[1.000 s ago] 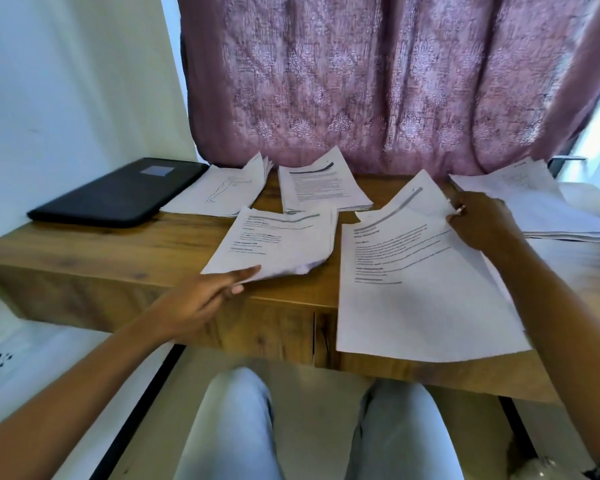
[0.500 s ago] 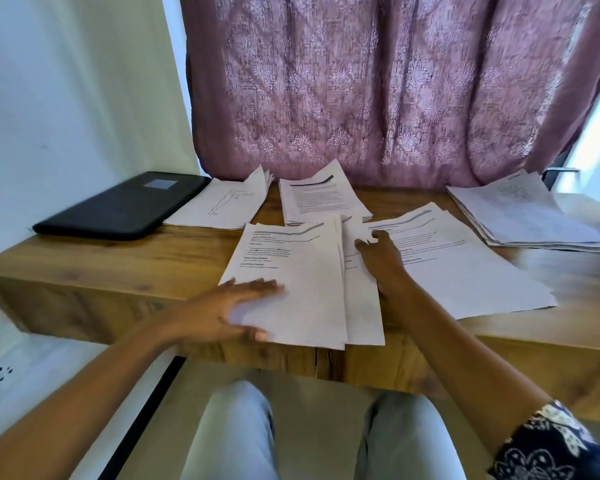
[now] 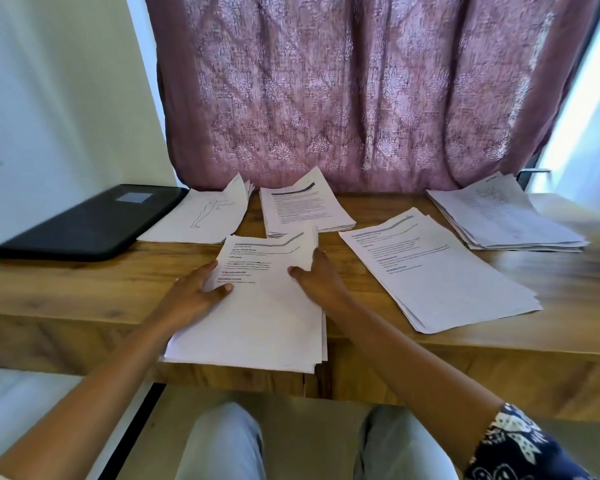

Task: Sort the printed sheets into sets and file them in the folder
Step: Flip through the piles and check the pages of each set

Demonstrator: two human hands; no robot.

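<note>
Left grip (image 3: 194,296) and right grip (image 3: 321,278) clasp opposite sides of the front stack of sheets (image 3: 257,327), thumbs on top, at the counter's (image 3: 49,289) near edge; the black folder (image 3: 87,223) lies far left.

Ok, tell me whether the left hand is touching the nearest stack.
Touching. Head view: the left hand grips the nearest stack, thumb on its top sheet.
</note>
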